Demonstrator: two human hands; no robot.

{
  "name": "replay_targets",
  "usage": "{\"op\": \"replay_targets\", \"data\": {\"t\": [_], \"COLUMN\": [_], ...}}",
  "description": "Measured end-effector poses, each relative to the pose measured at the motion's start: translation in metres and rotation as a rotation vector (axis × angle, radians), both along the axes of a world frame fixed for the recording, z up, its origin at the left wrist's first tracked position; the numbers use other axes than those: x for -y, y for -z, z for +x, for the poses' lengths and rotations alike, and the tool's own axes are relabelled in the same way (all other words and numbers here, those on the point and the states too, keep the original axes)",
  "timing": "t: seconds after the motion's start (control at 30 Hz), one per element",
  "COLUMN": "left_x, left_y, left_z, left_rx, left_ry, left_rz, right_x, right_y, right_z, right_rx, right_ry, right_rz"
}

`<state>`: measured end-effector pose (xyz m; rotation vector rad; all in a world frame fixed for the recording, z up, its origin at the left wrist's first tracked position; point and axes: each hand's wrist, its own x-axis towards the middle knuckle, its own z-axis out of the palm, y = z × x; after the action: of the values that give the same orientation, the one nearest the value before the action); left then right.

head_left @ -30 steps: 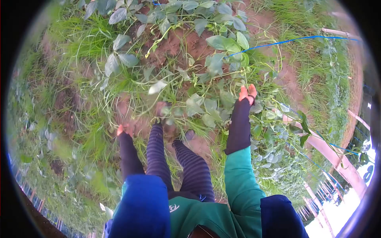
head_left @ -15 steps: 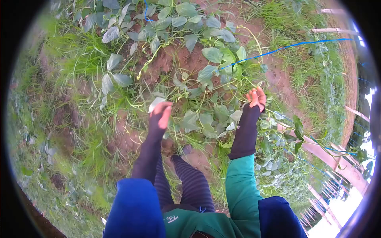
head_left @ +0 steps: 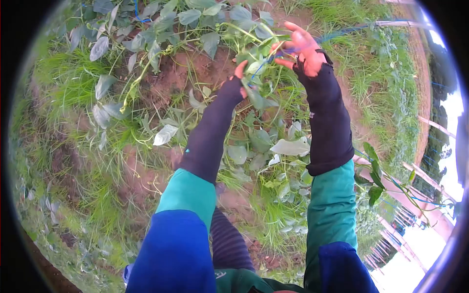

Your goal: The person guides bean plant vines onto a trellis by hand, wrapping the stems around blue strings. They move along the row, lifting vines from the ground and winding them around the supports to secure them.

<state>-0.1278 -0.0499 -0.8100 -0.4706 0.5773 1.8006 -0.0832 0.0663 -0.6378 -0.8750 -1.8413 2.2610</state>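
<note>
Up ahead, both hands are at a leafy vine (head_left: 259, 68) with broad green leaves and a blue string (head_left: 264, 64) running through it. My left hand (head_left: 239, 78) is at the vine's left side, one finger pointing up. Leaves overlap its other fingers, so I cannot tell whether it grips the stem. On the right, my right hand (head_left: 308, 49) has its fingers spread beside the stems and the string, with the thumb pointing left. Dark sleeves cover both wrists and forearms.
A long leafy shoot (head_left: 128, 90) hangs at the left over reddish soil (head_left: 168, 80). Grass (head_left: 80, 88) grows around the plants. At the right, a pale wooden pole (head_left: 432, 215) slants beside another climbing shoot (head_left: 375, 173) and more blue string.
Both hands have moved forward and come closer together at the vine with the blue string. My right hand's fingers have spread. The view has shifted slightly, and leaves between the hands have moved.
</note>
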Motion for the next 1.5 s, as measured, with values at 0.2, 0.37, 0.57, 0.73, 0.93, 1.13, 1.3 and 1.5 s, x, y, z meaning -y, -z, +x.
{"op": "replay_targets", "data": {"t": [0.2,0.37,0.57,0.73,0.93,1.13,1.3,1.5], "left_x": [0.106,0.214,0.228,0.243,0.244,0.197,0.115,0.178], "left_y": [0.108,0.102,0.092,0.118,0.056,-0.059,-0.049,0.0], "left_z": [-0.027,-0.008,0.051,0.061,0.031,-0.019,-0.025,-0.025], "left_rx": [-0.986,-0.238,-0.177,-0.341,-0.564,-1.276,-1.763,-1.664], "left_ry": [-0.453,-0.474,-0.692,-0.489,-0.627,-0.433,0.147,0.29], "left_rz": [-0.634,-0.667,-0.718,-0.861,-0.984,-0.731,-0.749,-0.739], "right_x": [0.012,0.111,0.113,0.071,0.051,0.144,0.211,0.222], "right_y": [0.017,0.02,0.201,0.231,0.241,0.197,0.19,0.224], "right_z": [0.063,0.13,0.143,0.083,0.098,0.137,0.149,0.196], "right_rx": [-0.015,-0.029,0.245,0.031,0.196,0.211,0.114,0.171], "right_ry": [0.673,0.235,0.653,0.833,0.602,0.897,0.959,1.208], "right_rz": [0.382,-0.045,0.312,0.75,-0.134,-0.147,-0.168,-0.291]}}
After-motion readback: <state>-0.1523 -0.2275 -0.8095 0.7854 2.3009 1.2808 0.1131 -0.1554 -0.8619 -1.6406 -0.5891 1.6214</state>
